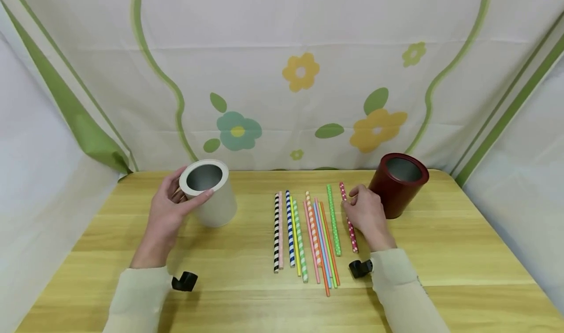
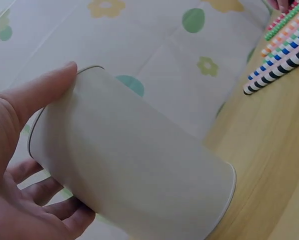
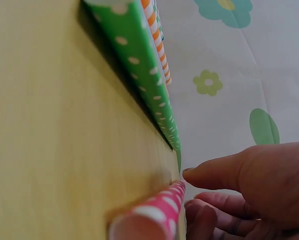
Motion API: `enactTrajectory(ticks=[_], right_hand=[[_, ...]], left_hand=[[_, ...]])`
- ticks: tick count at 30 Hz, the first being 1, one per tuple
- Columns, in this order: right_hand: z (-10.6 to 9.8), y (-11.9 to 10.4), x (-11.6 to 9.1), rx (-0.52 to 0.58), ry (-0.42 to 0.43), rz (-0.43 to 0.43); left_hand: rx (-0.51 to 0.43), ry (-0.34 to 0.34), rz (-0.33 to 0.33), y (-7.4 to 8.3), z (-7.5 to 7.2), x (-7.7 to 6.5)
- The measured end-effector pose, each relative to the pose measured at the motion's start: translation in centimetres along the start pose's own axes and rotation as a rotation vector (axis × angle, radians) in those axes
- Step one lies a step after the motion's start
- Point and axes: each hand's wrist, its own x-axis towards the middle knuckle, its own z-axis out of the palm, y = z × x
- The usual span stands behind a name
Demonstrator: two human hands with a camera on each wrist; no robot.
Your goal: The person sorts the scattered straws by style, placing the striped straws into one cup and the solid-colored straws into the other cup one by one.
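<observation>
At the left, my left hand (image 1: 169,208) grips the rim of a white can (image 1: 217,208), thumb over the top edge and fingers curled behind. The can stands upright on the table, its grey inside showing; its outer wall (image 2: 134,155) fills much of the left wrist view. My right hand (image 1: 366,210) is at the upper half of a dark pink straw with white dots (image 1: 352,235), which lies flat. In the right wrist view, the thumb and the fingers (image 3: 219,200) stand apart near that straw's far end. Left of it lies a green dotted straw (image 1: 333,225).
Several striped and plain paper straws lie side by side mid-table, among them a black-and-white one (image 1: 276,235) and a blue-striped one (image 1: 290,230). A dark red can (image 1: 387,196) stands just beyond the right hand. Behind the wooden table (image 1: 238,294) hangs a flowered curtain (image 1: 264,44).
</observation>
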Motion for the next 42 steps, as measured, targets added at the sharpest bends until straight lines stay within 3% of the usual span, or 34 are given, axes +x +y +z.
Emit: enactTrajectory(ticks=[6,11,16,30,36,42], right_hand=[[-0.3,-0.2,0.0,-0.016,-0.051,0.002],[-0.6,-0.4,-0.1,-0.018,-0.087,0.03],[-0.6,-0.4,0.1,-0.028,-0.112,0.048],[-1.1,-0.6,0.3,-0.009,-0.096,0.055],[-2.5,-3.1,0.0,0.178,0.023,-0.051],[-4.3,-8.2,-0.3,0.621,-0.051,-0.117]], left_hand=[[-0.11,-0.013,-0.008,0.1,-0.4,-0.5],[-0.071,-0.025,-0.04,0.5,-0.5,-0.3],[-0.054,-0.043,-0.032,0.6,-0.6,0.1],[-0.008,-0.045,-0.017,0.5,-0.1,0.3],[0.007,-0.041,-0.034,0.4,-0.2,0.0],[0.023,-0.052,-0.037,0.5,-0.1,0.1]])
